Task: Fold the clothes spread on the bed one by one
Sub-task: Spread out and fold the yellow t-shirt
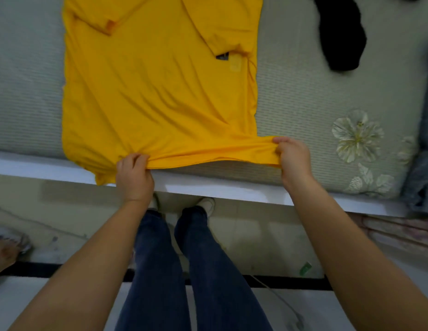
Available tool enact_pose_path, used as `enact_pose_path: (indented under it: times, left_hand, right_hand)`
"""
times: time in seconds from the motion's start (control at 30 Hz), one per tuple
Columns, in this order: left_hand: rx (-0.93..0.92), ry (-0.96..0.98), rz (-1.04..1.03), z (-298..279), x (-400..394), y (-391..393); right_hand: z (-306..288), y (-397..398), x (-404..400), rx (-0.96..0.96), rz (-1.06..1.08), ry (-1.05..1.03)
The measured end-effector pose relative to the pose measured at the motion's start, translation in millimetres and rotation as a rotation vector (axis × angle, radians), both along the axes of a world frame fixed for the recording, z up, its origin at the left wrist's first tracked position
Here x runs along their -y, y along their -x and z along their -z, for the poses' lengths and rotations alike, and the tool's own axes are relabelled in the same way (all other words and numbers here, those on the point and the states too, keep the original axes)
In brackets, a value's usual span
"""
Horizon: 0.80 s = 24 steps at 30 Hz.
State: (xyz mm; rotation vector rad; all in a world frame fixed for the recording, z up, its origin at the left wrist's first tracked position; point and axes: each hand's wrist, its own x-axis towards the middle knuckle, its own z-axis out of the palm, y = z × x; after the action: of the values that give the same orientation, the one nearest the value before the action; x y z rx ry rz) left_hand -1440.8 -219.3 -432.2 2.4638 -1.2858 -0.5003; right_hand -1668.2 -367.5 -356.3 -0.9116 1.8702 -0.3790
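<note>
The yellow shirt (158,91) lies flat on the bed (303,99), sleeves folded in. Left hand (134,177) and right hand (293,158) pinch its bottom edge. At 1 o'clock waits a black cloth (339,34), maybe socks.

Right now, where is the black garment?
In the head view, the black garment lies at the top right on the bed, right of the yellow T-shirt.
</note>
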Motion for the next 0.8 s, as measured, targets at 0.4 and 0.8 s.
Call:
enact_pose_path:
  times: [0.4,0.8]
  left_hand:
    - [0.06,0.059,0.043,8.0,-7.2,-36.7]
    - [-0.076,0.126,-0.182,-19.3,-26.4,-32.0]
  right_hand:
    - [36.4,-35.7,26.3,-0.937,-1.184,0.138]
    - [29.8,-45.8,24.4,-0.952,-1.279,0.357]
